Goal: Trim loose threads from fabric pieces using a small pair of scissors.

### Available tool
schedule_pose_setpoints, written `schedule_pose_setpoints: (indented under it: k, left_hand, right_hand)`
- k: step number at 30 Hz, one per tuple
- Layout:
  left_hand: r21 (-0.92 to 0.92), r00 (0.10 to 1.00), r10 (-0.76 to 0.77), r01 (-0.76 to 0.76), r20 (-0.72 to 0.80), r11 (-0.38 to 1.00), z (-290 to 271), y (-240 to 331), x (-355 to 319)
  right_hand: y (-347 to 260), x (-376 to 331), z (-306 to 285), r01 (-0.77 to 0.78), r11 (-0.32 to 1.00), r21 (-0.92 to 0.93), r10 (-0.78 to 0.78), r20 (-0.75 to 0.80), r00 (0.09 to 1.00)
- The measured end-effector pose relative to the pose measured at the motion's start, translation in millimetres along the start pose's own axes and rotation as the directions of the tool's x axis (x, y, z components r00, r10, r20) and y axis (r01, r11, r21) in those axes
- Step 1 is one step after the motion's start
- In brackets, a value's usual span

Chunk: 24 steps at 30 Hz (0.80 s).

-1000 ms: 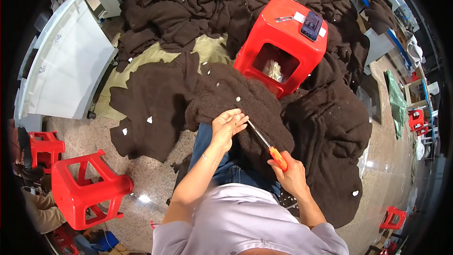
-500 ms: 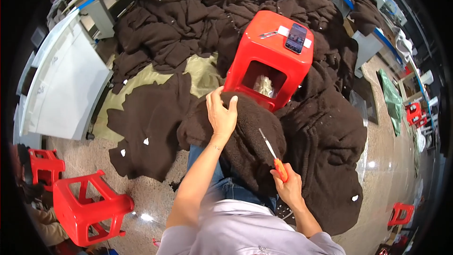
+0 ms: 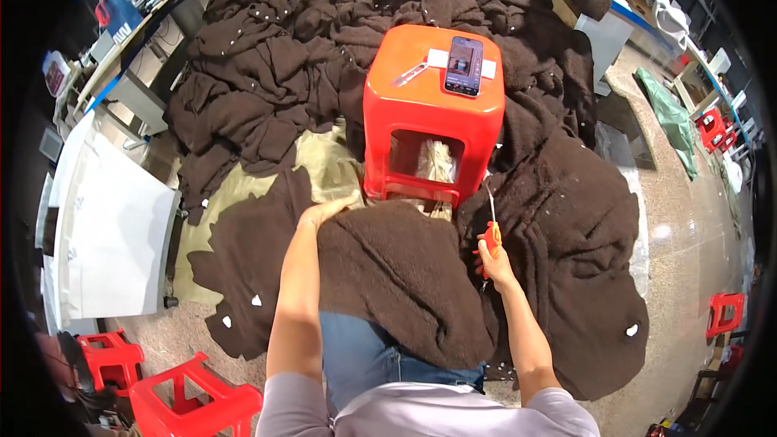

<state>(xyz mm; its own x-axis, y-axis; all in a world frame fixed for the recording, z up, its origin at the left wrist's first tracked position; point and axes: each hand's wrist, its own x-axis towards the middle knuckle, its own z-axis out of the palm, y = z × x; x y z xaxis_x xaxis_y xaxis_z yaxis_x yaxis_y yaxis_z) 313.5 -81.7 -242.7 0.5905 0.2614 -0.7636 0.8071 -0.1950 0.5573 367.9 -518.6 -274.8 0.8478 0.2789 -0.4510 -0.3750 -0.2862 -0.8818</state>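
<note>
A thick dark brown cloth (image 3: 388,259) lies over my lap, against the front of a red stool (image 3: 433,109). My left hand (image 3: 326,210) is closed at the cloth's far left edge, its fingertips partly hidden there. My right hand (image 3: 495,261) is wrapped round the orange handle of a slim metal-bladed tool (image 3: 493,235). Its blade points away from me, just right of the stool's base; the exact kind is hard to make out. On the stool top rest a phone (image 3: 464,66) and small metal thread snips (image 3: 411,74).
Brown cloth pieces (image 3: 283,73) are heaped behind the stool, and more brown cloth (image 3: 566,275) lies at my right. A white panel (image 3: 113,226) stands at the left. Red stools (image 3: 194,400) are at lower left, others at the far right. Pale material (image 3: 437,160) shows inside the stool.
My left hand has moved left to the cloth's edge, and the cloth is spread flatter over my lap. My right hand has moved forward with the tool, toward the stool's right side.
</note>
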Motion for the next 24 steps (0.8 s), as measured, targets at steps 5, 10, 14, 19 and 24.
schedule_pose_setpoints:
  k: [5,10,14,19,24]
  left_hand:
    - [-0.019,0.789,0.423,-0.464,0.446,0.885,-1,26,5]
    - [0.107,0.82,0.533,-0.561,0.211,0.821,2,48,-14]
    - [0.323,0.481,0.844,-0.78,-0.237,0.535,-17,76,-105]
    - [0.367,0.322,0.817,-0.772,-0.478,0.518,-20,-6,-180]
    - [-0.121,0.403,0.406,-0.815,-0.82,0.566,48,-93,-173]
  right_hand:
    - [-17,34,28,0.166,0.986,0.034,-0.168,0.288,0.943]
    - [-50,10,39,0.202,0.963,0.179,-0.242,0.241,0.94]
    - [-86,-37,4,0.363,0.927,-0.094,-0.338,0.212,0.917]
    - [-142,-188,21,0.518,0.834,-0.19,-0.271,0.677,0.685]
    - [-90,-233,84,0.641,0.688,-0.34,-0.151,0.797,0.585]
